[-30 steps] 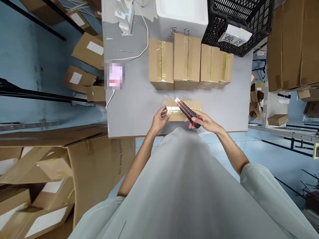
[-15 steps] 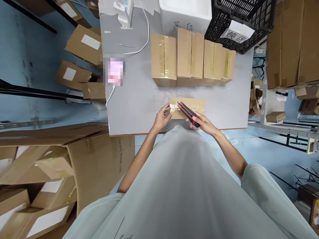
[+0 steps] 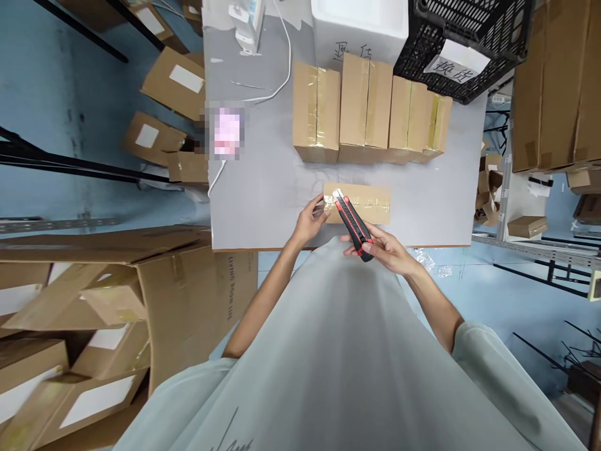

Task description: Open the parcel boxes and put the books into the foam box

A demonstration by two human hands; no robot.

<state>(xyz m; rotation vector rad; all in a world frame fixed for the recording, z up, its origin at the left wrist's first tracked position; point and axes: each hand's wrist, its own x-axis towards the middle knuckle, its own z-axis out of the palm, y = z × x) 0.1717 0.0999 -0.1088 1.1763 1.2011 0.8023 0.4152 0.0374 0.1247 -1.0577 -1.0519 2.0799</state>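
A small cardboard box [image 3: 375,203] with clear tape along its top lies near the table's front edge. My left hand [image 3: 310,220] grips its left end, with the thumb at the front and the fingers at the side. My right hand [image 3: 387,250] is closed around a black and red utility knife [image 3: 353,224]. The knife points up and to the left, and its silver tip [image 3: 337,194] shows over the taped left part of the box. Whether the blade touches the tape I cannot tell.
Several taped cardboard boxes [image 3: 317,113] stand in a row behind. At the back are a white bin [image 3: 359,28] and a black crate [image 3: 469,31]. A charging cable [image 3: 287,59] and a blurred-out device [image 3: 226,130] lie on the left. A large carton [image 3: 188,307] stands lower left.
My right hand has drawn slightly back towards my body, and the knife has turned steeper. My left hand stays at the box's left end. The whole view has shifted a little.
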